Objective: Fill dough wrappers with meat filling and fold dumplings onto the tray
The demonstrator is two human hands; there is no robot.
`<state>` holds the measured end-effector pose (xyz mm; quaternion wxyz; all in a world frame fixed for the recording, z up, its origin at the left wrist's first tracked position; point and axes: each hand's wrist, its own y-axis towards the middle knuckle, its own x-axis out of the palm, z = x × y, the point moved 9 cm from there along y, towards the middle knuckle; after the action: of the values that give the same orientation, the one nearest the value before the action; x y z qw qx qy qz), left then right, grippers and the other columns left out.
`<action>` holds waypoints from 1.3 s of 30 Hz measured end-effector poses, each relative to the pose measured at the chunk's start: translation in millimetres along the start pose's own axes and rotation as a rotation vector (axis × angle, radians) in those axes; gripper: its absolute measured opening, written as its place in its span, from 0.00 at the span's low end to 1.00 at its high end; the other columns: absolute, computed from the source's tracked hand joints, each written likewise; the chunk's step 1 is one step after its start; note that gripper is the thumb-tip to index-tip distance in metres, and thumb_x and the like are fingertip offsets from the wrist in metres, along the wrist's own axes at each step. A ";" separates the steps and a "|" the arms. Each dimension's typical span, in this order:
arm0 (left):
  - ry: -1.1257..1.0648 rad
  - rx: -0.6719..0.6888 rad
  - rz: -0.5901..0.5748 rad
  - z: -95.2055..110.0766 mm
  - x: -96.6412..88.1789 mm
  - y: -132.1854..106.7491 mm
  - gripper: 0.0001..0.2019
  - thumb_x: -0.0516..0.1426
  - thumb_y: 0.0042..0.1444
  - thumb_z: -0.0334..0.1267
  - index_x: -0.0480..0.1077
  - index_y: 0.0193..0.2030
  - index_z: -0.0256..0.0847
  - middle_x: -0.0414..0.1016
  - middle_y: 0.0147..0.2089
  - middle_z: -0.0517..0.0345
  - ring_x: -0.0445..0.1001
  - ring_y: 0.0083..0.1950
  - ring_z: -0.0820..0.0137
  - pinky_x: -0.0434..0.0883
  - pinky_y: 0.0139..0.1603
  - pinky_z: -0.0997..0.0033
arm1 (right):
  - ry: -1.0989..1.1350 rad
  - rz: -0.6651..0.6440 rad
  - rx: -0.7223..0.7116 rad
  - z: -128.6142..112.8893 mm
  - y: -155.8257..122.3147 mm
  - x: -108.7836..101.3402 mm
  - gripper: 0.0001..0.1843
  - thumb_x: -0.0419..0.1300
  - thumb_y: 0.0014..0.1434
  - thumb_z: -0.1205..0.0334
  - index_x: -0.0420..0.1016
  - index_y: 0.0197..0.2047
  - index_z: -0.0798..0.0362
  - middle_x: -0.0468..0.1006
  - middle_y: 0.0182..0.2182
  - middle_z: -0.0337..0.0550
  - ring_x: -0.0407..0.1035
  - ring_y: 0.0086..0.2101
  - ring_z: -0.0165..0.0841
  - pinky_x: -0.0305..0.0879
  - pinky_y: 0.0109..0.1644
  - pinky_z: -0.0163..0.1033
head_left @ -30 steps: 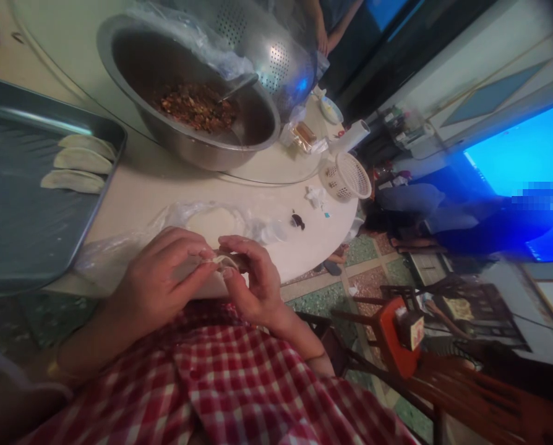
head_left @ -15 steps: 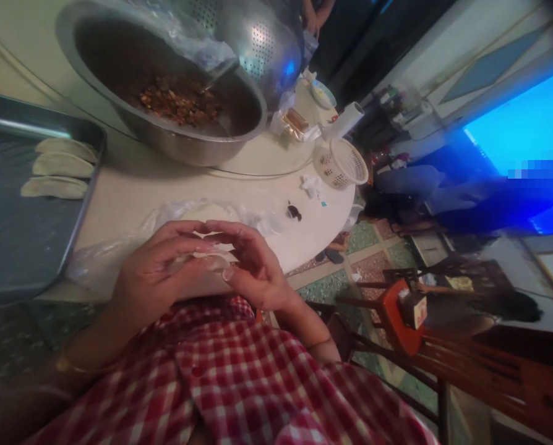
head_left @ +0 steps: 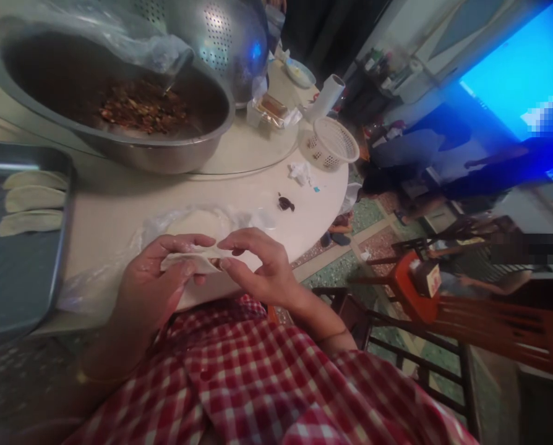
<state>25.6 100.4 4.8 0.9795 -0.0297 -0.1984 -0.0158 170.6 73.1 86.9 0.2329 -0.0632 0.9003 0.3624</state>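
Observation:
Both my hands meet at the near edge of the round white table (head_left: 239, 154), over my red checked clothing. My left hand (head_left: 153, 287) cradles a pale folded dumpling (head_left: 190, 261), thumb and fingers pinched on its edge. My right hand (head_left: 260, 266) pinches the same dumpling from the right with fingertip and thumb. Just beyond lies a stack of round white wrappers (head_left: 202, 221) on clear plastic. A big steel bowl (head_left: 132, 151) with brown minced filling (head_left: 141, 110) and a spoon stands behind.
A metal tray (head_left: 30, 272) at the left holds three folded dumplings (head_left: 30, 201). A steel colander (head_left: 221, 43), a white basket (head_left: 334, 143), a packet and a small dish stand further back. Orange wooden chairs (head_left: 443, 309) and other people are on the right.
The view has swung so the table things slid left and down. My fingers have shifted along the dumpling's edge, still pinching it between both hands.

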 end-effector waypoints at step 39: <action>0.162 0.256 -0.173 -4.8 -12.3 -18.0 0.12 0.64 0.61 0.36 0.78 0.51 0.54 0.83 0.54 0.61 0.82 0.54 0.70 0.78 0.50 0.82 | -0.193 -0.195 -0.182 -6.1 -3.7 26.7 0.16 0.51 0.71 0.54 0.79 0.47 0.50 0.75 0.57 0.50 0.68 0.58 0.37 0.67 0.62 0.49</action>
<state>15.4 82.4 -3.5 0.9831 0.1136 -0.1208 -0.0769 145.8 67.7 76.0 0.3457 -0.1363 0.8267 0.4225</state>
